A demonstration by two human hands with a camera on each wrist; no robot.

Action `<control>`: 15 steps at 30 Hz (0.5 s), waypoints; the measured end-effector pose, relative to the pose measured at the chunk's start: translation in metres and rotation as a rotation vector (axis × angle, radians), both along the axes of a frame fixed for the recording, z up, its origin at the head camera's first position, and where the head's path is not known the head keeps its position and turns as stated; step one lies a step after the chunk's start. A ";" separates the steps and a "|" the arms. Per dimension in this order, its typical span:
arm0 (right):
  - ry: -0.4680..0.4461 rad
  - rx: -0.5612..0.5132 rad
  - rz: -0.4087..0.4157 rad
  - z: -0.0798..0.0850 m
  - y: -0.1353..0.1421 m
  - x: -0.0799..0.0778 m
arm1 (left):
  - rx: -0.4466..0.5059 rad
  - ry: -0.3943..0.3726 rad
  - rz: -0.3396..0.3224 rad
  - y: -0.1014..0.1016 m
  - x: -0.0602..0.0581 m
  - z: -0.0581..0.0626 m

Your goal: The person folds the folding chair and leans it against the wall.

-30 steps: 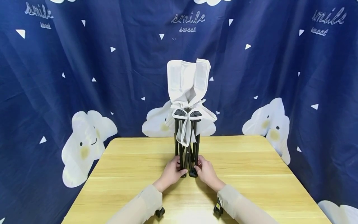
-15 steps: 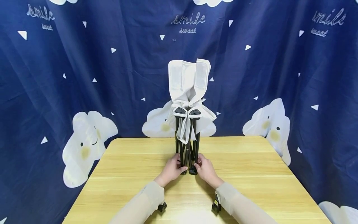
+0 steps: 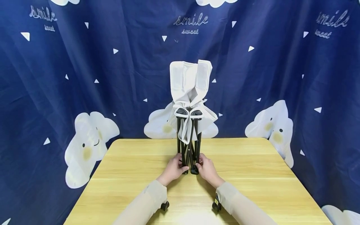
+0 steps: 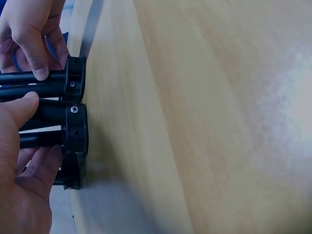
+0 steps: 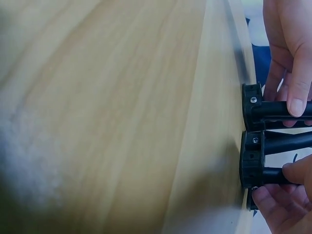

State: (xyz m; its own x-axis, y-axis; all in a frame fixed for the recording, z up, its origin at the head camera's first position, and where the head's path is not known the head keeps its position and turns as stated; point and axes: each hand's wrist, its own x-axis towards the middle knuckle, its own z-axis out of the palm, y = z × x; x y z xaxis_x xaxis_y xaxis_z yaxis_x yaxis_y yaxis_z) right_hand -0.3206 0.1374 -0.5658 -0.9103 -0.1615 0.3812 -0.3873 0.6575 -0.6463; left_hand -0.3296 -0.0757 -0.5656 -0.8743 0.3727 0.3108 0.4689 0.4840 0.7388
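Observation:
A folded camping chair (image 3: 189, 79) with white fabric and black legs (image 3: 187, 156) stands upright on the table, its fabric bunched at the top. Low on the left legs my left hand (image 3: 172, 170) grips a black tube, thumb in front and fingers behind. My right hand (image 3: 208, 172) holds the right legs just above the foot in the same manner. Both wrist views show the black plastic feet (image 4: 75, 126) up close with small screws; the left hand (image 4: 24, 161) and right hand (image 5: 287, 195) have thumbs on the tubes. Some fingertips are hidden behind the legs.
The pale wooden table (image 3: 135, 150) reaches back to a dark blue curtain (image 3: 135, 78) printed with clouds and triangles. Black wrist-worn devices (image 3: 165, 205) hang under both sleeves near the tabletop.
The chair's feet and both hands have shifted slightly away from me over the tabletop. The legs look just as folded, and both grips are unchanged. The head view has tilted a little.

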 end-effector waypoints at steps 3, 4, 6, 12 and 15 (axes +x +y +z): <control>0.007 -0.004 -0.004 0.000 0.000 -0.003 | 0.008 0.005 -0.004 0.000 -0.004 -0.001; 0.007 -0.005 -0.005 0.000 0.000 -0.004 | 0.008 0.011 -0.006 0.000 -0.005 -0.001; 0.003 -0.004 -0.009 0.000 0.000 -0.005 | 0.013 0.012 -0.014 0.000 -0.008 -0.002; -0.011 0.000 -0.021 -0.002 0.000 -0.009 | 0.028 -0.007 -0.023 0.000 -0.012 -0.002; -0.006 0.009 -0.021 -0.001 -0.001 -0.011 | 0.032 0.000 -0.018 0.000 -0.014 -0.002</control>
